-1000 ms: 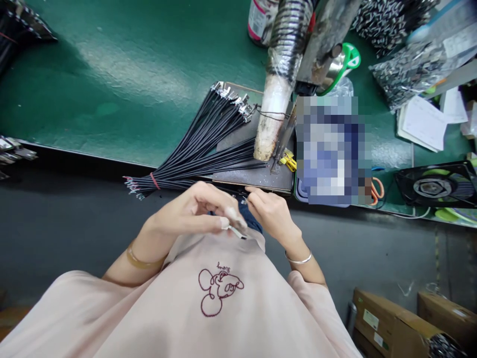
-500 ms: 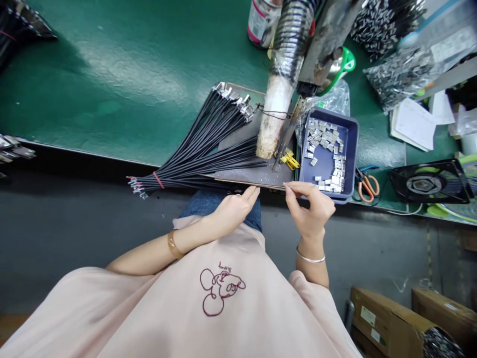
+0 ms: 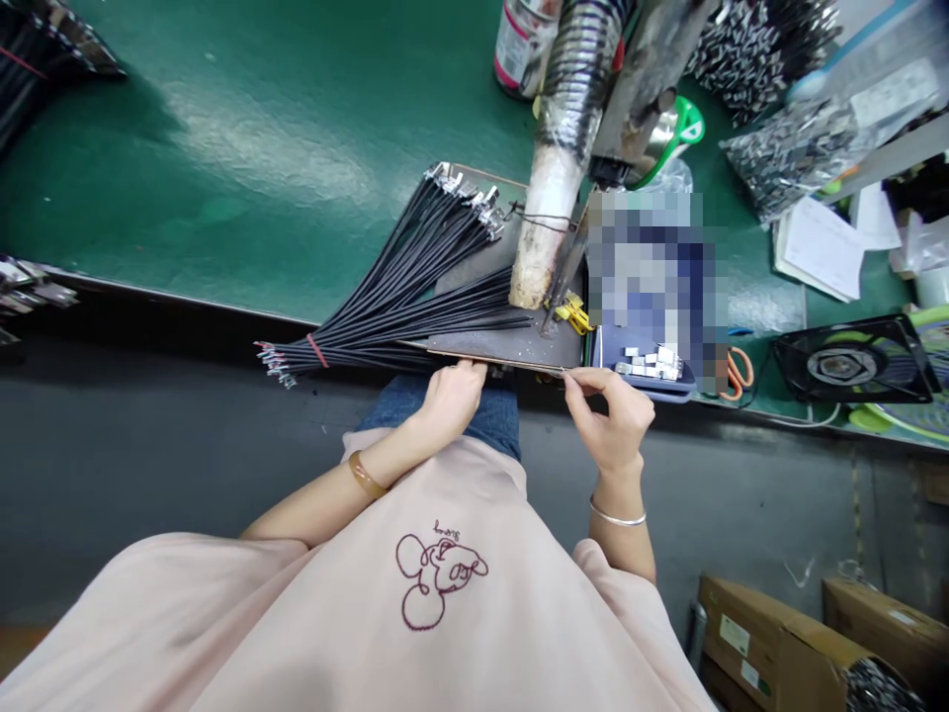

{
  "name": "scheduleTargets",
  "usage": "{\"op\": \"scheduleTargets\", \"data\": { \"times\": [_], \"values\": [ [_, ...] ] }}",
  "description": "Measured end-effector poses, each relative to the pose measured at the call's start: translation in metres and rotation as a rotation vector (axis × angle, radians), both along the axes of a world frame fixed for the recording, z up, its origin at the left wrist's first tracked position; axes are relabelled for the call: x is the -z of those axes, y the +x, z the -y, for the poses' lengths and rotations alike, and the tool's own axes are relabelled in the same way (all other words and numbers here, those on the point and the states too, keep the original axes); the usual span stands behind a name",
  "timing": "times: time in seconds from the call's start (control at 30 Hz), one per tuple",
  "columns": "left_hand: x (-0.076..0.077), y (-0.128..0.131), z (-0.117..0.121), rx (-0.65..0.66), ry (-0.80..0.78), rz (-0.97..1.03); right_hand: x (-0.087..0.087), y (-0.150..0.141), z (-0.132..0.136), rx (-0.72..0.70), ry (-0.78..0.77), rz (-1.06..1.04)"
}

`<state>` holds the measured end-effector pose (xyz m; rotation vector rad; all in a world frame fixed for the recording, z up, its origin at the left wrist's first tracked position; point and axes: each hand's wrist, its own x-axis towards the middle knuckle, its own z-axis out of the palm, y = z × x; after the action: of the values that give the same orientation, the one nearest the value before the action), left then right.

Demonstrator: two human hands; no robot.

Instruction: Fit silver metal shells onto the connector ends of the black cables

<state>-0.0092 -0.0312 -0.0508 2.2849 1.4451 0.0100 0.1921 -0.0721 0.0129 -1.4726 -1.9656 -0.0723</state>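
Observation:
My left hand [image 3: 451, 394] rests at the front edge of a dark work plate [image 3: 511, 348], its fingers curled together just below a bundle of black cables [image 3: 400, 305]. The cables fan across the plate, with metal terminals [image 3: 464, 191] at their far ends and a red band [image 3: 317, 351] near the stripped ends. My right hand [image 3: 614, 415] pinches thumb and forefinger at the plate's front right corner. What either hand holds is hidden. Beside the right hand is a blue tray [image 3: 689, 381] of small metal pieces, partly blurred out.
A wrapped white and silver machine arm [image 3: 549, 227] hangs over the plate, with a yellow part [image 3: 572, 314] at its foot. Orange scissors [image 3: 735, 371], a black fan [image 3: 845, 366], papers [image 3: 822, 247] and bags of parts [image 3: 801, 148] lie on the right. Cardboard boxes [image 3: 771, 643] stand below the green bench [image 3: 259, 168].
Both hands have moved up from my lap to the plate's front edge. The left hand's fingers, stretched out half a second ago, are now curled; the right hand has closed into a pinch.

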Motion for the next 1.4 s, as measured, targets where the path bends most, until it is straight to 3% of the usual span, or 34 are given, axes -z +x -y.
{"op": "scheduleTargets", "data": {
  "times": [0.2, 0.37, 0.5, 0.57, 0.63, 0.73, 0.83, 0.93, 1.03, 1.17, 1.3, 1.4],
  "values": [
    [-0.002, -0.005, 0.024, 0.052, 0.124, 0.592, -0.004, 0.005, -0.001, 0.087, 0.051, -0.088],
    [-0.018, -0.011, 0.024, 0.027, 0.063, 0.828, -0.006, 0.008, 0.000, 0.125, 0.014, -0.286],
    [-0.025, -0.016, 0.026, 0.027, 0.064, 0.845, -0.011, 0.005, 0.007, 0.087, 0.104, -0.328],
    [-0.030, -0.019, 0.028, 0.065, 0.172, 0.714, -0.019, 0.002, 0.012, 0.048, 0.239, -0.310],
    [-0.038, -0.022, 0.026, 0.098, 0.310, 0.568, -0.029, 0.002, 0.015, 0.097, 0.296, -0.290],
    [-0.049, -0.023, 0.013, 0.140, 0.383, 0.609, -0.040, 0.013, 0.007, 0.265, 0.102, -0.226],
    [-0.055, -0.020, -0.010, 0.198, 0.182, 0.874, -0.033, 0.038, -0.015, 0.350, -0.136, -0.144],
    [-0.056, -0.013, -0.027, 0.145, -0.113, 1.043, -0.017, 0.060, -0.041, 0.440, -0.151, -0.083],
    [-0.057, -0.006, -0.034, 0.085, -0.191, 1.060, -0.005, 0.066, -0.063, 0.432, -0.165, -0.017],
    [-0.057, -0.001, -0.034, 0.029, -0.333, 1.060, -0.004, 0.060, -0.077, 0.323, -0.201, 0.008],
    [-0.054, 0.001, -0.034, -0.001, -0.490, 1.115, -0.007, 0.057, -0.078, 0.257, -0.256, -0.049],
    [-0.052, 0.003, -0.035, -0.015, -0.514, 1.145, -0.008, 0.058, -0.071, 0.277, -0.284, -0.058]
  ]
}}
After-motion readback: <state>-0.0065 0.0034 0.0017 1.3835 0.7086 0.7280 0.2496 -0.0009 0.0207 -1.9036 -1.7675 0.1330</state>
